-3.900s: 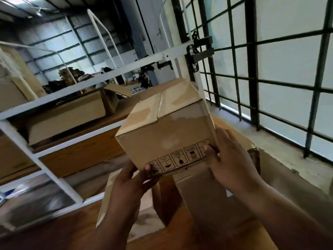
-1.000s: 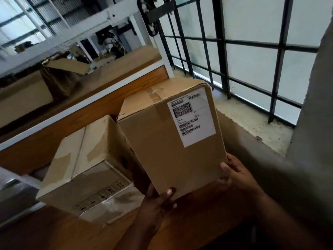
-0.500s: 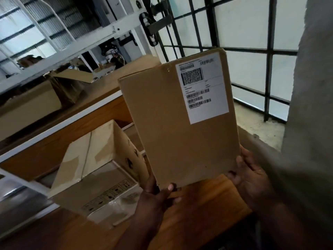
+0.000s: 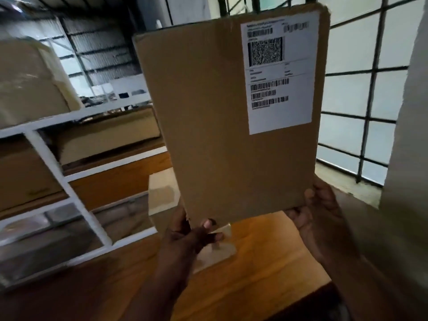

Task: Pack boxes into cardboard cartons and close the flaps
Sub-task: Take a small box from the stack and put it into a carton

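A: Over on your left, white shelving point(image 4: 58, 172) stacked with cartons. Your left hand point(image 4: 185, 235) pinches the box point(image 4: 220, 135) at its bottom corner.

B: And your right hand point(image 4: 317, 214) cups the opposite corner, lifting it upright above the wooden table point(image 4: 266, 262), label point(image 4: 280, 72) facing you.

A: Not packed yet, I'd say. Placing it and closing flaps remain.

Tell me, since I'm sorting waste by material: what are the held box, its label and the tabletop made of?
Box: plain brown cardboard, matte, worn top corners. Label: white printed paper, apparently stuck on flat. Tabletop: looks like orange-brown wood with a slight sheen; could be veneer.
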Available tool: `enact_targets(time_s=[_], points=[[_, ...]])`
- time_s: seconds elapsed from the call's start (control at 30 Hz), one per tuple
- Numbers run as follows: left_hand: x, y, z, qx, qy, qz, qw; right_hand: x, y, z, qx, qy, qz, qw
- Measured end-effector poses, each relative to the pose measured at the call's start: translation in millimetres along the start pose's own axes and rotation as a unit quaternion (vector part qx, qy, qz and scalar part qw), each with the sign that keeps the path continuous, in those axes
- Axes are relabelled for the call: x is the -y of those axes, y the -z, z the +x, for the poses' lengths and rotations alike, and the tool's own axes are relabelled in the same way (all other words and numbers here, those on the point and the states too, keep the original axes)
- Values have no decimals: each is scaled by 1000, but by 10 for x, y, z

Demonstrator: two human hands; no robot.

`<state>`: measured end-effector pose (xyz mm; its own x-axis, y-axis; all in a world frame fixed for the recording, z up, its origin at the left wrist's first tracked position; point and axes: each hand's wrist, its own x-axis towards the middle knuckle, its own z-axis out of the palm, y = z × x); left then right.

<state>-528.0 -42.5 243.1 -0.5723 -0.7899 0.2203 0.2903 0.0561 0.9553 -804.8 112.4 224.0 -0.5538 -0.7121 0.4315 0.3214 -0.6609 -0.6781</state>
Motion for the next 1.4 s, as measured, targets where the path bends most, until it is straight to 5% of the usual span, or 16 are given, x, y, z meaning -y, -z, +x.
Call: enact_targets(time_s=[0.23,0.6,1.0,1.2,1.4], points=[[-820,1507,-1109,-50,-71,6,996,-655,-1675,-574,40,-37,-28,998],[-1097,2941,-2634,-175,-16,-46,983,-1692,-3078,-1574,69,-138,-14,988],[-1250,3119,-3031,-191,-32,60,979,-1922,-3193,-1863,73,-148,-60,985],[-1145,3206,-2982,-209,7,134,969,-1847,-2962,-1793,115,-75,-274,952],[-404,3263,-2878,-251,-8,301,920,-2159,-2521,-2091,75,-157,-366,914]])
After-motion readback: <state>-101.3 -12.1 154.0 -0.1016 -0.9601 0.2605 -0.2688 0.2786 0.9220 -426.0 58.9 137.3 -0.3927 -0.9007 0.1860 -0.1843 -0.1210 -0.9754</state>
